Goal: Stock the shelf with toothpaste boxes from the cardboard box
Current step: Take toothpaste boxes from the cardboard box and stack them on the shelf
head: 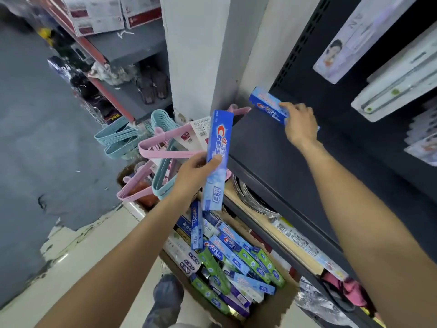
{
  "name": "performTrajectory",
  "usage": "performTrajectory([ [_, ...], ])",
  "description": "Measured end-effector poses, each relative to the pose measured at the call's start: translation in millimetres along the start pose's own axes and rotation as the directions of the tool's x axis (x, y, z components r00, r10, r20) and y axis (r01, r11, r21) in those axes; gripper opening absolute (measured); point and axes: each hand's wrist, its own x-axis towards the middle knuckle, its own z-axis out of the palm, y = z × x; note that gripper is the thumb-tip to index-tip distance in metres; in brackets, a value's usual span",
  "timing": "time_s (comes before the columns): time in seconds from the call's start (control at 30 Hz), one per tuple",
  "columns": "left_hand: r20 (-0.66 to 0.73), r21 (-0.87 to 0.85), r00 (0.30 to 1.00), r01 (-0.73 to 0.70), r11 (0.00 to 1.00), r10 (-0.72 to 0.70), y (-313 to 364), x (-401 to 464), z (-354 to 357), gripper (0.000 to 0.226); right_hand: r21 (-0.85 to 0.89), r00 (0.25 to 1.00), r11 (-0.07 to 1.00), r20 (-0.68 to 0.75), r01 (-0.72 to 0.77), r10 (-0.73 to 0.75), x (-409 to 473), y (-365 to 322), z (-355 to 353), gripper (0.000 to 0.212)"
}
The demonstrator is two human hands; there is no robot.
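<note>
One box going onto the shelf, the next one ready.

My right hand (300, 124) grips a blue box (267, 105) at the back left of the dark shelf (272, 147), setting it flat to start a row, I judge. My left hand (196, 171) holds a second box (217, 159) upright just off the shelf's front edge, over the carton (272, 311) below the shelf, ready to pass along next.

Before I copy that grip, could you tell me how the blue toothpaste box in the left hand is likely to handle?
Probably light: the left hand holds the blue toothpaste box near mid-length, upright. It looks stiff, with straight edges and no sag. The glossy faces may be somewhat slippery.
</note>
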Motion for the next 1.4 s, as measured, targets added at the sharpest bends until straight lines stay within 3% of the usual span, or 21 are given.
performTrajectory([
  [0.1,-0.02,0.04,1.0,-0.013,0.999,0.014,4.5,4.2,2.4,0.028,0.034,1.0,0.999,-0.015,-0.02,0.02,-11.0,-7.2,4.1,0.053],
  [0.2,0.001,-0.004,1.0,0.018,1.0,-0.018,6.4,7.1,9.4,0.023,0.383,0.996,0.923,-0.093,0.038,-0.002,-55.4,-31.0,-4.3,0.041],
  [0.3,0.034,-0.082,0.999,0.031,0.996,-0.028,11.8,7.8,25.0,0.015,0.734,0.97,0.676,0.208,-0.067,-0.129,-112.8,-54.3,-19.8,0.041],
  [0.33,0.055,-0.126,0.998,0.032,0.991,-0.025,13.7,8.9,31.4,0.017,0.749,0.939,0.655,0.287,-0.099,-0.187,-127.3,-56.2,-21.0,0.045],
  [0.4,0.092,-0.146,0.996,0.015,0.989,-0.002,17.5,11.5,45.8,0.026,0.753,0.926,0.652,0.304,-0.088,-0.226,-140.4,-50.6,-19.6,0.05],
  [0.43,0.077,-0.026,0.996,-0.045,0.999,0.046,16.6,14.1,52.1,0.03,0.753,0.943,0.655,0.261,-0.066,-0.205,-139.6,-46.1,-20.9,0.05],
  [0.47,0.062,0.234,0.988,-0.154,0.96,0.143,13.2,18.6,56.5,0.034,0.726,0.966,0.688,0.187,-0.015,-0.177,-134.6,-39.9,-20.9,0.05],
  [0.5,0.084,0.564,0.955,-0.28,0.777,0.283,7.4,23.8,59.1,0.038,0.656,0.983,0.752,0.097,0.057,-0.159,-126.7,-32.6,-19.8,0.05],
  [0.53,0.147,0.801,0.903,-0.348,0.488,0.404,2.3,27.3,60.5,0.042,0.542,0.988,0.831,0.006,0.128,-0.157,-116.5,-25.4,-18.5,0.05],
  [0.57,0.231,0.894,0.861,-0.372,0.25,0.454,-2.0,31.4,60.2,0.044,0.417,0.984,0.891,-0.07,0.181,-0.167,-104.2,-18.7,-16.1,0.051],
  [0.6,0.288,0.921,0.852,-0.371,0.116,0.438,-4.6,34.9,59.1,0.047,0.304,0.975,0.928,-0.127,0.213,-0.183,-91.0,-13.7,-13.2,0.051],
  [0.73,0.378,0.921,0.825,-0.381,-0.081,0.419,-9.4,47.3,54.6,0.046,0.004,0.953,0.978,-0.222,0.21,-0.204,-38.4,-3.7,1.4,0.046],
  [0.87,0.431,0.901,0.801,-0.407,-0.15,0.415,-6.8,52.6,51.0,0.044,-0.112,0.98,0.993,-0.187,0.043,-0.063,-10.0,16.2,12.2,0.048],
  [0.97,0.437,0.899,0.797,-0.408,-0.16,0.417,-7.7,52.8,49.0,0.044,-0.106,0.978,0.988,-0.187,-0.112,0.09,-5.3,33.8,10.9,0.05],
  [1.03,0.439,0.896,0.792,-0.42,-0.144,0.425,-10.1,53.0,47.5,0.043,-0.131,0.982,0.986,-0.173,-0.104,0.081,-13.5,35.2,7.2,0.05],
  [1.07,0.438,0.893,0.786,-0.438,-0.106,0.437,-11.1,53.0,46.5,0.042,-0.116,0.982,0.99,-0.18,-0.076,0.055,-23.4,31.6,5.4,0.051],
  [1.2,0.381,0.804,0.747,-0.559,0.204,0.545,-24.6,40.4,25.9,0.039,0.107,0.954,0.984,-0.279,0.144,-0.109,-107.1,-5.3,10.4,0.035],
  [1.27,0.338,0.744,0.709,-0.604,0.286,0.619,-46.8,19.6,4.2,0.036,0.198,0.938,0.951,-0.301,0.236,-0.17,-165.7,-24.2,25.1,0.028],
  [1.33,0.283,0.707,0.711,-0.608,0.361,0.644,-76.8,-5.8,-18.7,0.031,0.266,0.958,0.931,-0.208,0.251,-0.198,-218.4,-36.0,50.4,0.025],
  [1.4,0.245,0.718,0.757,-0.561,0.411,0.605,-112.0,-25.0,-39.9,0.03,0.299,0.977,0.93,-0.047,0.212,-0.207,-255.1,-37.3,88.2,0.023],
])
